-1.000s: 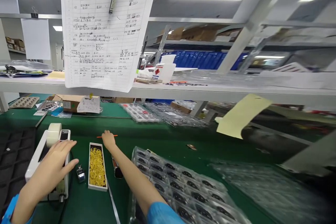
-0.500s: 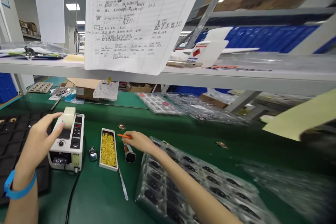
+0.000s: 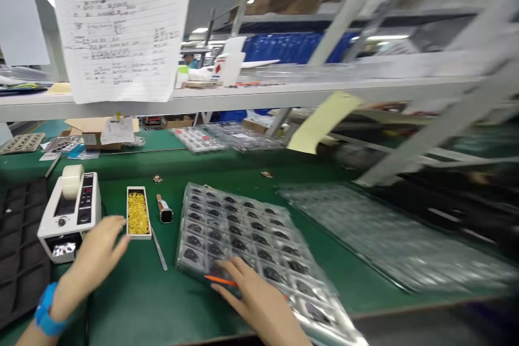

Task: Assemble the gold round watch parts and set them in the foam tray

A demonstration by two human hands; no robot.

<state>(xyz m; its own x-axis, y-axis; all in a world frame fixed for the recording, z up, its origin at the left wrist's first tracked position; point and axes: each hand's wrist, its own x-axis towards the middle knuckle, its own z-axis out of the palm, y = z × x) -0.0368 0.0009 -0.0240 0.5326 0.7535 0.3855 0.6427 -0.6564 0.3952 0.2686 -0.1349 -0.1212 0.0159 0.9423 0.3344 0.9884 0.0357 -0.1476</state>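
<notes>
My right hand lies over the near edge of a clear plastic blister tray of dark round parts, pinching a thin orange stick. My left hand hangs open and holds nothing, just in front of a white tape dispenser and beside a white box of yellow rubber bands. Steel tweezers lie on the green mat right of that hand. A small capped tube stands beyond them. A blue wristband circles my left wrist.
A black foam tray lies at far left. Another clear tray stack lies to the right. Overhead, a white shelf carries a hanging handwritten sheet. Further trays and a cardboard box stand behind.
My right hand has moved from beside the tube down onto the tray, carrying the orange stick. My left hand has left the dispenser, and the view has swung to show the whole tray.
</notes>
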